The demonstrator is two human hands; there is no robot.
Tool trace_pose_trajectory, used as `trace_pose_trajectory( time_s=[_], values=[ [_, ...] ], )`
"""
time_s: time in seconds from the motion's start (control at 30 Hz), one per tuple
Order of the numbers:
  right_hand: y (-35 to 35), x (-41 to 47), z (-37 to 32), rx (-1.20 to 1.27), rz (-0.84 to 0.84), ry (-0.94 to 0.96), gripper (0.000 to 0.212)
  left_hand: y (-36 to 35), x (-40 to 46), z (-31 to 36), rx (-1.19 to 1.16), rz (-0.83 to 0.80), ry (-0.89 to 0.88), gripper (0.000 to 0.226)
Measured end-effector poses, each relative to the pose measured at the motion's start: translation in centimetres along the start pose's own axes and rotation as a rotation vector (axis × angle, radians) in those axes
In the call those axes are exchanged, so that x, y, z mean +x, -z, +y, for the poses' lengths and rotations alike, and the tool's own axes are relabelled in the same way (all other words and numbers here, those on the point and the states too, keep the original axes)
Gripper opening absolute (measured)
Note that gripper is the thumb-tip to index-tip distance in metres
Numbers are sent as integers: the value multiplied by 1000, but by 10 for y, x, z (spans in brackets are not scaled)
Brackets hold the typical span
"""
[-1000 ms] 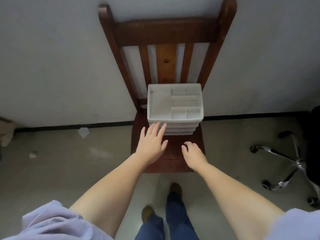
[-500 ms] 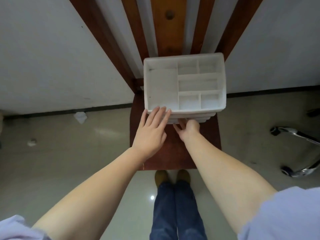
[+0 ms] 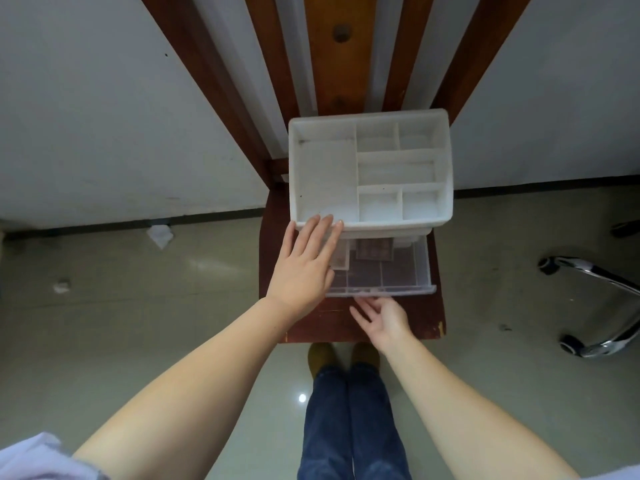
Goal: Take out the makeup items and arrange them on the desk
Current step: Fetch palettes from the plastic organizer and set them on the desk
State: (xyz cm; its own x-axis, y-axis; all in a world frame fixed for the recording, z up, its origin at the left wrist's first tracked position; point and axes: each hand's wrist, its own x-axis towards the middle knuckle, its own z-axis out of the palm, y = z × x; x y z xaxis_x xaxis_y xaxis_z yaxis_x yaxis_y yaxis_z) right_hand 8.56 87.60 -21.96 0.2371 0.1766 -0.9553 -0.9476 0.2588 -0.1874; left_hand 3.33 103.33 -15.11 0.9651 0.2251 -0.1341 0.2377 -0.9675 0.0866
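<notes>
The left hand (image 3: 304, 268) lies flat with straight fingers, its fingertips (image 3: 327, 221) pressing the near rim of the white organiser (image 3: 443, 161), apparently steadying it. To its right and lower, the right hand (image 3: 384, 318) is spread and relaxed, palm partly up, holding nothing, its fingertips just at the front lip of the clear drawer (image 3: 424, 268), which stands pulled out from under the organiser's divided top tray. Inside the drawer, towards its back, lies a flat brownish gridded item (image 3: 375, 249) that looks like a makeup palette; a smaller pale piece sits to its left, half hidden by the left hand. What else the drawer holds I cannot tell.

The step in hand seems to be the very start: the drawer is open, nothing has been lifted out, and no desk is in view. The next move probably calls for the right hand to reach over the drawer's front wall and pinch the palette by its edges, while the left keeps the organiser from sliding.

As for edges and room: the organiser stands on the seat of a wooden chair (image 3: 408, 323), pushed back against the slats, and the drawer's front overhangs bare seat, not the floor. Left of the chair the floor is open, with scraps of paper (image 3: 160, 235) near the wall. To the right, a chrome chair base (image 3: 599, 306) stands well apart. The drawer's low walls and the tray overhanging its back could crowd the fingers.
</notes>
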Motion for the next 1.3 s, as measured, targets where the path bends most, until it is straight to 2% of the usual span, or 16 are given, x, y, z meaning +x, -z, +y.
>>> trace_pose_trajectory(
  time_s=[0.13,0.23,0.3,0.37,0.43,0.5,0.57,0.7,0.77,0.83,0.93,1.07,1.13,1.17,1.23,1.3],
  values=[
    [22,-17,-4,-238,-87,-116,27,1,-2,2,-14,21,19,63],
    [20,-40,-30,-866,-143,-106,28,-2,-12,4,-61,71,-116,59],
    [14,-51,-53,-1213,-188,127,29,-10,-23,6,-136,3,-280,48],
    [7,-52,-72,-1452,-181,498,23,-20,-24,11,-196,-198,-295,42],
    [-2,-41,-81,-1779,-182,831,25,-32,-11,18,-149,-316,-143,52],
    [-11,-17,-78,-2126,-205,958,50,-42,9,23,-36,-340,30,72],
    [-17,8,-76,-2324,-145,1013,69,-53,27,23,120,-375,107,87],
    [-22,39,-84,-2366,-53,1129,81,-70,42,20,219,-406,57,92],
    [-21,40,-85,-2365,-46,1192,78,-73,45,16,186,-353,14,92],
    [-17,36,-85,-2337,-67,1195,71,-72,43,11,134,-371,-33,90],
    [-13,18,-87,-2249,-124,1077,66,-60,33,11,-24,-411,-40,91],
    [-9,-26,-96,-1861,-232,987,65,-29,10,6,-406,-280,56,82],
    [0,-47,-102,-1716,-349,850,66,-15,-5,0,-601,-333,95,81],
    [5,-55,-103,-1701,-418,701,66,-10,-15,-1,-687,-433,115,82],
    [17,-64,-97,-1814,-519,359,67,-8,-30,5,-762,-693,113,81],
    [28,-59,-85,-1988,-518,167,76,-15,-38,12,-705,-885,93,81]
  ],
)
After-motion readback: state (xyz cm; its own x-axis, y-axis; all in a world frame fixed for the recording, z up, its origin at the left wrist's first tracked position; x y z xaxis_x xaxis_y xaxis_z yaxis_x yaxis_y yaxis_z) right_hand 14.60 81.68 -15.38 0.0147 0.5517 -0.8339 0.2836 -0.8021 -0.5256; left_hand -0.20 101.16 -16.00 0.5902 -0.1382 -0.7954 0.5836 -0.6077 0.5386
